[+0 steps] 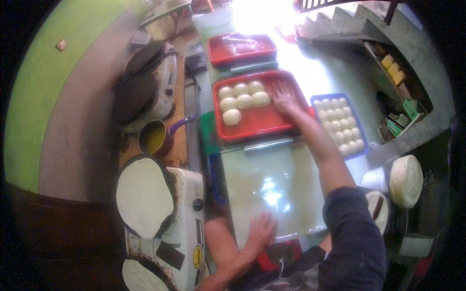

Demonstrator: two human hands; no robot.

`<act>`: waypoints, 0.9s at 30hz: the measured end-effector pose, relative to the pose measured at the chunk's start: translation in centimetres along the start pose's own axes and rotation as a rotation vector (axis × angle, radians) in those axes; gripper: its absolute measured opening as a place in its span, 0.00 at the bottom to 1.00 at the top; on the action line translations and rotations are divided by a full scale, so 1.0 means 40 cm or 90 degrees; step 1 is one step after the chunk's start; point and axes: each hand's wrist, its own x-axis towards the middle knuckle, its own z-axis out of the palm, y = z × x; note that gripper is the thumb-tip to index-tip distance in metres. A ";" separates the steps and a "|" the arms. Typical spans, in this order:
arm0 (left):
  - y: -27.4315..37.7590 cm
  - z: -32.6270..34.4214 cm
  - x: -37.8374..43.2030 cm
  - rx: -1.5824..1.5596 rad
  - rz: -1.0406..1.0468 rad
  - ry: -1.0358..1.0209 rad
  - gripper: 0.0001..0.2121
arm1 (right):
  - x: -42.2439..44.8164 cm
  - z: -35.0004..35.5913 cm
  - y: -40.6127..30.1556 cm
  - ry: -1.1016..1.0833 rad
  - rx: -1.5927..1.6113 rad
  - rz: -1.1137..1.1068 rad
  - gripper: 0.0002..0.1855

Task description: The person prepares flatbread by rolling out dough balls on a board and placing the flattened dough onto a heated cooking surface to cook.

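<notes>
My right hand (283, 97) lies spread in a red plastic tray (262, 129), just right of several round dough balls (245, 102); it holds nothing that I can see. My left hand (263, 230) rests with fingers apart at the near edge of a shiny, wet-looking work surface (251, 182). On the left, a flat round of dough (144, 198) covers a dark griddle on a white Quantum gas stove (187, 182). A second flat dough round (142, 276) lies on the nearer griddle.
A saucepan of yellow liquid (154, 138) stands beyond the stove, its purple handle pointing right. A blue tray of dough balls (339, 123) is at the right, near a stack of flat rounds (406, 181). Another red tray (242, 49) sits farther back. A second stove (165, 83) stands at the far left.
</notes>
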 end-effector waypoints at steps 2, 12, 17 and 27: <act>0.009 -0.016 -0.009 -0.004 0.010 -0.001 0.27 | 0.015 0.020 0.006 -0.016 0.039 -0.019 0.25; -0.012 -0.037 -0.039 0.027 0.022 -0.056 0.30 | 0.068 0.114 -0.105 -0.139 0.551 -0.006 0.19; 0.011 0.036 -0.021 -0.040 0.112 0.052 0.22 | 0.027 0.105 -0.116 -0.040 0.378 0.041 0.22; -0.132 -0.093 0.217 -0.205 -0.056 0.253 0.03 | -0.421 -0.221 -0.252 -0.173 0.474 0.076 0.21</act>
